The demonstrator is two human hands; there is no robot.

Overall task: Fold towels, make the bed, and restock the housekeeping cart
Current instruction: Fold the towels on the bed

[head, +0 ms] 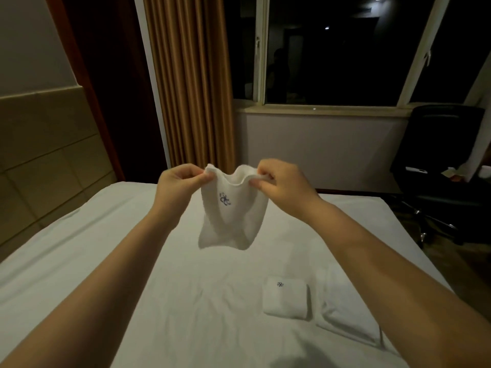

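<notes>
At frame centre, above the white bed (132,261), left hand (176,187) and right hand (281,185) each pinch a top corner of a small white towel (231,216), blue emblem facing camera, hanging clear of the sheet. Lower right: folded towel (285,298) on bed, another flat towel (345,314) just beside it. Black chair (441,155) at right edge.

Both hands, left (177,182) and right (281,185), pinched a small white towel's (232,216) top corners above the bed (132,261). A folded towel (286,298) lay nearer.
</notes>
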